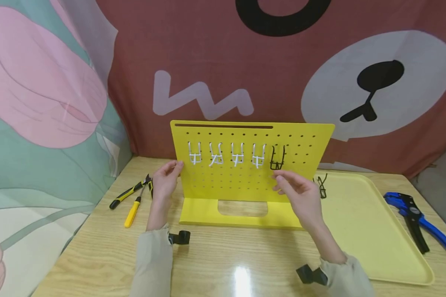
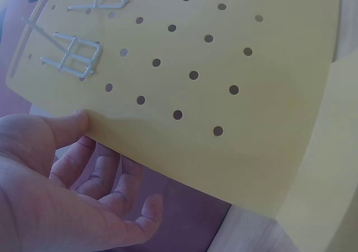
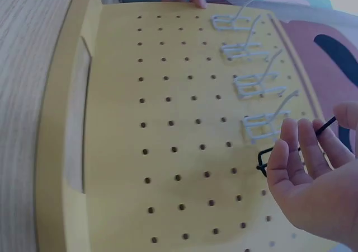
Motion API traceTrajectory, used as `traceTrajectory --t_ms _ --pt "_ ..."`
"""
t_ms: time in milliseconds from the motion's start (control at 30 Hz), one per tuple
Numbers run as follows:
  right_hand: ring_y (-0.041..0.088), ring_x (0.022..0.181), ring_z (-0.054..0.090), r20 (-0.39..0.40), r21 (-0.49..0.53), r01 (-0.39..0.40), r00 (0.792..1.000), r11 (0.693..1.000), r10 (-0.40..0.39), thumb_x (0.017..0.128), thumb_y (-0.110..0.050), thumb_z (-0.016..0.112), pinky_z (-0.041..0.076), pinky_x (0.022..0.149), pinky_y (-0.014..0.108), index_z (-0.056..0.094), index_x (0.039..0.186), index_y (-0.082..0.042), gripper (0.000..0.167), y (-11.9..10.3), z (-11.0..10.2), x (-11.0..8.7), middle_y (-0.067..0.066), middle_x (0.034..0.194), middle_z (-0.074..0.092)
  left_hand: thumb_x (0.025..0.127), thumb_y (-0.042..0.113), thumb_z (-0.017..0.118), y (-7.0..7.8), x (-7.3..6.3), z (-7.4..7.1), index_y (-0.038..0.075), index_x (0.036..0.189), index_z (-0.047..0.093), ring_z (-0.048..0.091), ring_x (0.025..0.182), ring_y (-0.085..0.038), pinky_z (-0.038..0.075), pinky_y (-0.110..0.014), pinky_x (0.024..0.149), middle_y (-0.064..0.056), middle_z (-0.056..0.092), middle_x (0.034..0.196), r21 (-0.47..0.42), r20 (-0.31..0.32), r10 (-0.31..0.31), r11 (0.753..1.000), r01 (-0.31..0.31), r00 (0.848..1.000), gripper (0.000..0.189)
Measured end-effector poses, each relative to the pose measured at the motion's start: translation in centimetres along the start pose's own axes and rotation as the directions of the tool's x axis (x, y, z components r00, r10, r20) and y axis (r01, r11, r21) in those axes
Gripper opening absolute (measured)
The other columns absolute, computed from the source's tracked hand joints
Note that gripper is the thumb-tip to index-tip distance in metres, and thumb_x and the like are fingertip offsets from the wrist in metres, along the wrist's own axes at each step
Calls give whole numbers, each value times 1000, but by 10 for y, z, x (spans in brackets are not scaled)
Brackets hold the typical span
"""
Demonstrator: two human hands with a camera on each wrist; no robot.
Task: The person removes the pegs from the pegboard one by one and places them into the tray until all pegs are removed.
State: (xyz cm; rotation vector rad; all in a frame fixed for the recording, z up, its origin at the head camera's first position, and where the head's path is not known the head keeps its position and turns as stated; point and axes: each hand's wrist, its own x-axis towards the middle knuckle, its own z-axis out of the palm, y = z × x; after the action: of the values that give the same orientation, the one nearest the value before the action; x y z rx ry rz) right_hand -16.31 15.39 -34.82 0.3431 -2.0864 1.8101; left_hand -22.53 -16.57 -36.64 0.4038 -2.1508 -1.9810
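Observation:
A yellow pegboard [image 1: 223, 181] stands upright on the table. My left hand [image 1: 165, 179] grips its left edge, the thumb on the front face and the fingers behind. Several white wire hooks [image 1: 237, 154] hang in a row across the board. At the right end of that row is a black wire hook [image 1: 276, 165], set against the board. My right hand [image 1: 301, 192] pinches the black hook's protruding prong; in the right wrist view the fingers hide part of the hook [image 3: 262, 161].
A pale yellow tray [image 1: 375, 247] lies at the right, with another black hook [image 1: 322, 187] at its back left. Blue-handled pliers [image 1: 412, 216] lie beyond it. Diagonal cutters [image 1: 128, 194] and a yellow-handled screwdriver [image 1: 133, 212] lie left of the board. A patterned cloth [image 1: 208, 62] hangs behind.

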Motion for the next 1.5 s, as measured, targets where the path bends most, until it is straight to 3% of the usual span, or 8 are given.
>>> traceTrajectory --t_ms 200,367,467,767,1000,1500 --pt "13 70 66 -58 106 64 997 992 -58 95 -4 59 53 65 23 66 101 12 19 -13 -4 -2 4 90 72 94 33 62 1 0 -1 4 119 63 55 104 -24 37 -36 94 -8 58 116 4 5 -6 1000 6 1000 39" --pt "17 70 67 -61 252 31 998 967 -16 97 -9 56 55 65 26 61 103 17 26 -17 -9 -4 9 89 72 94 31 63 0 0 0 3 117 64 54 102 -22 37 -32 90 -6 59 111 -5 -6 -7 1000 7 1000 36" --pt "18 70 67 -46 289 13 999 957 1 98 -10 55 55 64 27 59 103 18 29 -18 -12 -7 12 88 72 94 31 63 -1 0 0 4 117 64 54 102 -22 36 -33 90 -5 59 111 -8 -4 -9 1000 9 1000 36" --pt "17 72 68 38 222 -72 997 972 66 99 -14 53 55 66 27 61 102 12 27 -12 -25 -10 5 87 73 93 32 64 -1 -1 0 5 118 64 55 101 -20 37 -32 89 -4 59 111 -18 -6 -18 1000 18 1000 36" --pt "16 74 68 125 253 -162 983 954 134 100 -19 52 54 68 26 64 103 2 25 -8 -38 -8 4 90 73 94 33 63 -1 0 -2 5 119 63 54 100 -20 39 -32 86 -3 58 109 -19 0 -23 1000 23 1000 38" --pt "12 76 68 147 130 -244 963 961 225 101 -20 51 54 70 25 68 100 -4 22 20 -78 -20 0 88 73 95 34 61 0 -1 -1 5 122 62 54 104 -21 39 -39 94 -6 57 117 -24 12 -37 999 37 999 39"
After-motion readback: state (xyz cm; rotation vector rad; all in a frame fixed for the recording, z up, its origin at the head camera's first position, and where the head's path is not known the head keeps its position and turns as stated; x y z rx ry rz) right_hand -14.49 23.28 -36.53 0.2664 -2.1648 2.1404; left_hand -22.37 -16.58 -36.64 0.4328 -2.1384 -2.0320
